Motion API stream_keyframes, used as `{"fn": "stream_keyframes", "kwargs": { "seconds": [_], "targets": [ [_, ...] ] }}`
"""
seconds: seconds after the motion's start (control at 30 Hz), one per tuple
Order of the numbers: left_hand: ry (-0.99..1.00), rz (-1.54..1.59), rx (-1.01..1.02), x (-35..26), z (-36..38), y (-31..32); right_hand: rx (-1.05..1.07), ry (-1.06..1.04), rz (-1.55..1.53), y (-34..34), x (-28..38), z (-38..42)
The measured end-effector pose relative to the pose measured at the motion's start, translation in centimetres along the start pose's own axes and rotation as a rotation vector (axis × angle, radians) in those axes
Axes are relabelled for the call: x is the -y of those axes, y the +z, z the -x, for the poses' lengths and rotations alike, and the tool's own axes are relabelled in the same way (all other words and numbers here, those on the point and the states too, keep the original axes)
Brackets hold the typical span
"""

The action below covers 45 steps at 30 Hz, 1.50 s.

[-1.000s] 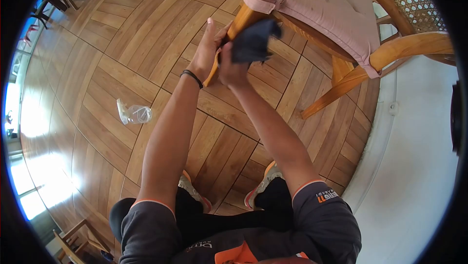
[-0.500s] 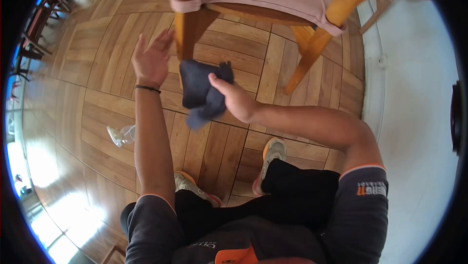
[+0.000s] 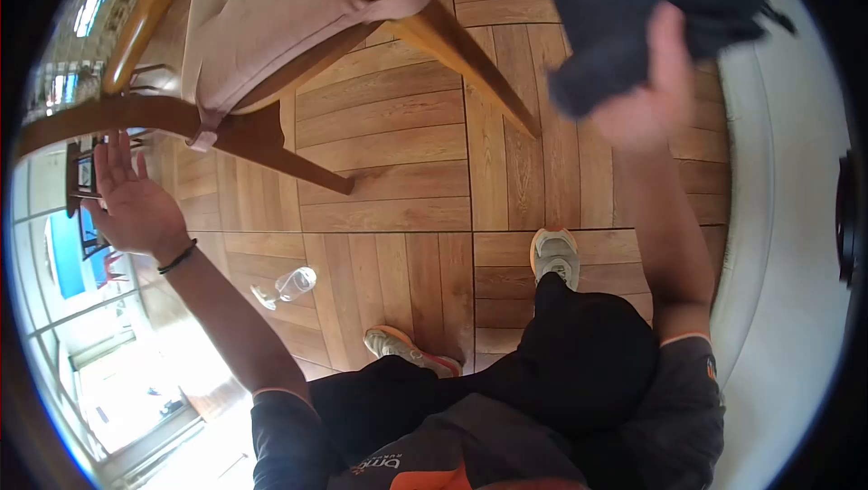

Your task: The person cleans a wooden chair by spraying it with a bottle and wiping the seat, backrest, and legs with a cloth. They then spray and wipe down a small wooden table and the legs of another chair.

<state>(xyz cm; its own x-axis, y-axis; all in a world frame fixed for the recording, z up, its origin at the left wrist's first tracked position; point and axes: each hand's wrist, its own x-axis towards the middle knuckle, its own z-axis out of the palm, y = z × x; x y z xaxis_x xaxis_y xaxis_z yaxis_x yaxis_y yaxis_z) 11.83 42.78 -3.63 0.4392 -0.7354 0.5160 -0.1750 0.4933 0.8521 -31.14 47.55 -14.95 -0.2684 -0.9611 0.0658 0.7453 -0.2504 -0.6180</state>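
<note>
My right hand (image 3: 655,97) grips a dark cloth (image 3: 624,15) at the upper right, with the thumb lying over it; hand and cloth are blurred. At the left, my left hand (image 3: 136,205) is open, palm up with its fingers stretched out, beside the curved wooden frame of a chair (image 3: 127,119). It holds nothing. A pink cushion (image 3: 262,29) is strapped to the chair seat.
A clear plastic bottle (image 3: 296,284) lies on the wooden floor (image 3: 389,210) left of my feet. A white wall (image 3: 796,219) runs along the right side. Windows (image 3: 117,381) are at the lower left, with other furniture beyond the chair.
The cloth has moved up and right with my right hand. My left hand has moved left and down. The chair appears farther left and turned, and the view has shifted.
</note>
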Motion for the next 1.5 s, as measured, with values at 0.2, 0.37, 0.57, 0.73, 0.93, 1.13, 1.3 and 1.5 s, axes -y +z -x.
{"fn": "stream_keyframes", "kwargs": {
  "seconds": [0.2, 0.37, 0.57, 0.73, 0.93, 1.13, 1.3, 1.5],
  "targets": [
    [-0.024, 0.014, -0.128, -2.1, -2.9, 5.0, 0.546, 0.357, 0.834, -2.3, -8.5, -5.1],
    [0.108, -0.214, -0.204, 0.4, -3.8, 8.1, 0.780, 0.280, 0.706, -1.9, -7.5, -7.7],
    [0.364, -0.412, -0.412, 3.6, -3.8, 10.0, 1.125, 0.467, 0.570, -1.0, -12.9, -14.4],
    [0.419, -0.534, -0.106, 3.8, -7.0, 5.0, 1.324, 0.589, 0.609, -0.5, -11.8, -15.1],
    [0.520, -0.788, -0.112, 4.1, -6.8, 4.6, 0.893, -0.193, 0.601, -5.1, -8.4, -8.1],
    [0.318, -0.467, -0.268, 3.7, -8.1, 3.8, 0.247, 0.136, 0.608, -18.2, -17.9, 0.6],
    [0.316, -0.455, -0.533, 3.4, -3.1, 11.6, -0.004, 0.297, 0.742, -25.0, -21.2, 0.4],
    [0.281, -0.408, -0.488, 3.2, -4.3, 9.1, 0.029, 0.218, 0.836, -26.9, -21.4, 0.0]
  ]
}}
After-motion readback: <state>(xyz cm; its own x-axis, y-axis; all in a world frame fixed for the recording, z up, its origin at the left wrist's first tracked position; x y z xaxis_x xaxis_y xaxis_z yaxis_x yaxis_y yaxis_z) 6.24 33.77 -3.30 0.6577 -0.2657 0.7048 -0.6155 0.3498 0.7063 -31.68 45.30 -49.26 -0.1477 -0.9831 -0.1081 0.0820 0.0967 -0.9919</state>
